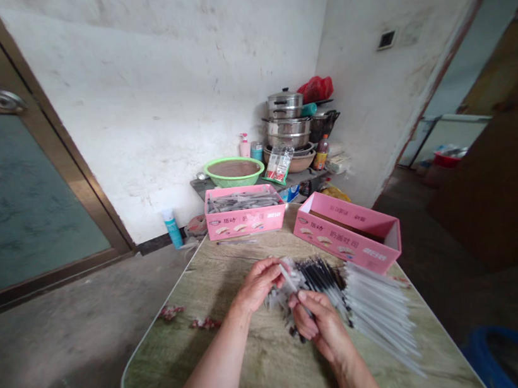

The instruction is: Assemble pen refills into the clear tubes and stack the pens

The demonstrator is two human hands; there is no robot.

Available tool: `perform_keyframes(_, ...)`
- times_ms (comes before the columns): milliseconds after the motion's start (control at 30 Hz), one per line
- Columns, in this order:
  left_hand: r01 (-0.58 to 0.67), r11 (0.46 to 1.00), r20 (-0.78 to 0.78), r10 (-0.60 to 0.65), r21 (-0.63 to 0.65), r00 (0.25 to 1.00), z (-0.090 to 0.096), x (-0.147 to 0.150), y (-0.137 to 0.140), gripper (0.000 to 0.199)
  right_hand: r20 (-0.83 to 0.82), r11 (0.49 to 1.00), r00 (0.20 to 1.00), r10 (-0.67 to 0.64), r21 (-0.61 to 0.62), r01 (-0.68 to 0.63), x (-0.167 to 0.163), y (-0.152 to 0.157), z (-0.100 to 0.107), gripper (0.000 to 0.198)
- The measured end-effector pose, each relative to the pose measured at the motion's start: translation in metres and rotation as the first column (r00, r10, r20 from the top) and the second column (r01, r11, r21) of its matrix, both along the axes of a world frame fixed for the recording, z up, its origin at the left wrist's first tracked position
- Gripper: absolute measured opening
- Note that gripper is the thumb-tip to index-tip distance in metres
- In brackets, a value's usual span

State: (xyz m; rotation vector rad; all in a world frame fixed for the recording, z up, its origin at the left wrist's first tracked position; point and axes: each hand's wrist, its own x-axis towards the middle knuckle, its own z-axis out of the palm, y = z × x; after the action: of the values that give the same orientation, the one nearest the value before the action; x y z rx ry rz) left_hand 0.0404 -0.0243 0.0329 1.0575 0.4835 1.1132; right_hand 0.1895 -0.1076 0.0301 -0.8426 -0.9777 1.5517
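The left hand's [260,281] and right hand's [322,320] fingers pinch a slim translucent tube [288,277]; seemingly finished pens [243,201] fill one pink box [247,226], while black sticks [318,275] lie loose, apparently left.

This is looking like a home: beyond the fingers [262,271], stacked metal steamer pots [287,128] are standing near a green plastic basin [234,180], while a frosted-glass door [24,187] is standing far left.

Whitish tube [288,277] in my grip, black on these slim rods [320,273], cloudy white across my loose tubes [381,308]! Pink left box [247,226], pink right box [336,242]; greenish wood-grain tabletop [191,368], reddish blossoms [205,323]; lime-green basin [234,181]!
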Motion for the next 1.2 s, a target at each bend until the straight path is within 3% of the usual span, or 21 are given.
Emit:
perform_keyframes(67, -0.047, 0.999, -0.031, 0.046, -0.005, 0.998, -0.005, 0.002, 0.002, 0.035, 0.137, 0.997, 0.989, -0.063, 0.062, 0.055, 0.0, 0.001, -0.003, 0.044)
perform_keyframes(133, -0.108, 0.994, -0.08, 0.106, -0.012, 0.991, -0.01, 0.005, 0.005, 0.037, 0.375, 0.967, 0.905, -0.2, 0.222, 0.122, 0.0, 0.001, -0.007, 0.046)
perform_keyframes(167, -0.134, 0.991, -0.112, 0.132, -0.013, 0.985, -0.013, 0.006, 0.006, 0.039, 0.5, 0.934, 0.813, -0.297, 0.331, 0.137, 0.001, 0.002, -0.009, 0.046)
perform_keyframes(233, -0.178, 0.984, -0.179, 0.174, -0.011, 0.968, -0.016, 0.008, 0.007, 0.043, 0.667, 0.835, 0.55, -0.502, 0.54, 0.108, 0.002, 0.001, -0.014, 0.044)
perform_keyframes(300, -0.22, 0.976, -0.226, 0.213, -0.004, 0.951, -0.018, 0.01, 0.007, 0.045, 0.699, 0.742, 0.303, -0.648, 0.669, 0.045, 0.003, 0.0, -0.017, 0.04)
perform_keyframes(367, -0.253, 0.967, -0.246, 0.247, 0.009, 0.937, -0.018, 0.012, 0.007, 0.046, 0.69, 0.706, 0.204, -0.695, 0.708, 0.013, 0.002, -0.001, -0.018, 0.038)
perform_keyframes(433, -0.248, 0.968, -0.236, 0.247, 0.029, 0.94, -0.016, 0.012, 0.005, 0.045, 0.703, 0.735, 0.269, -0.659, 0.677, 0.032, 0.001, -0.002, -0.017, 0.039)
perform_keyframes(567, -0.099, 0.994, -0.121, 0.104, 0.049, 0.987, -0.01, 0.009, 0.002, 0.042, 0.637, 0.864, 0.625, -0.451, 0.486, 0.128, -0.002, 0.001, -0.015, 0.042)
perform_keyframes(667, -0.006, 1.0, -0.031, 0.006, 0.011, 0.999, -0.007, 0.006, 0.002, 0.039, 0.41, 0.96, 0.88, -0.239, 0.238, 0.15, -0.003, 0.004, -0.014, 0.044)
perform_keyframes(733, 0.014, 1.0, 0.009, -0.013, -0.009, 1.0, -0.007, 0.005, 0.002, 0.036, 0.212, 0.993, 0.972, -0.102, 0.078, 0.088, -0.003, 0.004, -0.013, 0.046)
perform_keyframes(833, 0.039, 0.999, 0.045, -0.038, -0.018, 0.998, -0.007, 0.003, 0.002, 0.035, -0.032, 0.999, 0.999, 0.029, -0.023, -0.03, -0.002, 0.003, -0.011, 0.04)
perform_keyframes(967, 0.08, 0.996, 0.11, -0.076, -0.03, 0.991, -0.005, 0.003, -0.001, 0.036, -0.254, 0.986, 0.957, 0.14, -0.048, -0.158, 0.001, 0.0, -0.008, 0.034)
perform_keyframes(1100, 0.082, 0.996, 0.129, -0.079, -0.021, 0.989, -0.003, 0.005, -0.002, 0.035, -0.266, 0.979, 0.948, 0.173, -0.056, -0.195, 0.002, 0.0, -0.007, 0.034)
perform_keyframes(1200, 0.0, 0.999, 0.092, 0.004, -0.05, 0.996, -0.005, 0.009, -0.001, 0.035, -0.121, 0.996, 0.989, 0.081, -0.033, -0.086, -0.001, 0.002, -0.009, 0.039)
